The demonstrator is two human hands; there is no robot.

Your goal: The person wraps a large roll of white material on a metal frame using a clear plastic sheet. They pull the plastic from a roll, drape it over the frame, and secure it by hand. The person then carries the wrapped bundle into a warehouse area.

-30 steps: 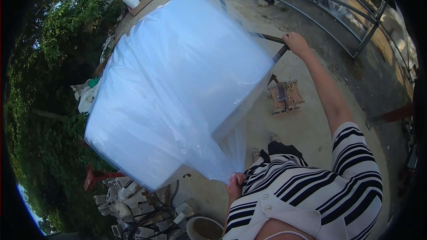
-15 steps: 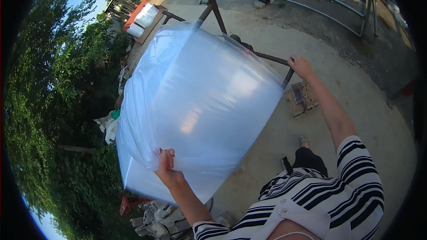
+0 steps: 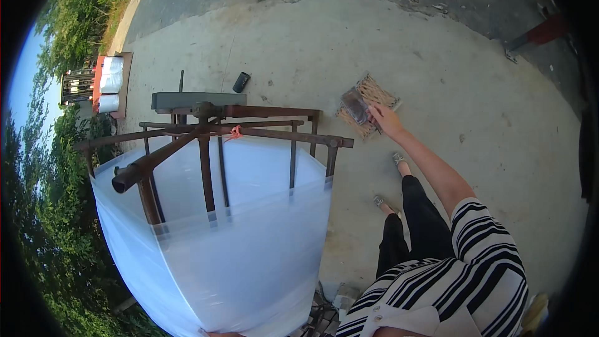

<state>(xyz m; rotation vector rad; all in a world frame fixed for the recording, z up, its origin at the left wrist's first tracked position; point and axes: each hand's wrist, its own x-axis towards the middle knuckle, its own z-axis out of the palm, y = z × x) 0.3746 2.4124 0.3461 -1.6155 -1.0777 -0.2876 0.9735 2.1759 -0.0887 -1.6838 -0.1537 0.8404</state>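
Note:
A sheet of clear plastic film [image 3: 249, 262] wraps the sides of a rusty pipe frame [image 3: 281, 134], whose top bars stick out above it. My right hand [image 3: 385, 120] is off the frame, held out to its right with loosely spread fingers. It overlaps a low slatted object [image 3: 379, 90] with a dark top, on the ground; a gap between them cannot be judged. Of my left hand [image 3: 219, 334] only a sliver shows at the lower edge, against the film. Its fingers are hidden.
A red cord [image 3: 234, 132] is tied round the frame's bars. Beyond the frame, a short black tube [image 3: 241, 82] lies on the concrete. White rolls [image 3: 111, 75] stand on a red machine at far left. Dense bushes [image 3: 56, 237] line the left side. A red post [image 3: 546, 30] stands at right.
My view has swung, showing the frame's top bars. My right hand has let go of the frame's bar. My left hand, earlier closed on the film, has dropped to the picture's lower edge.

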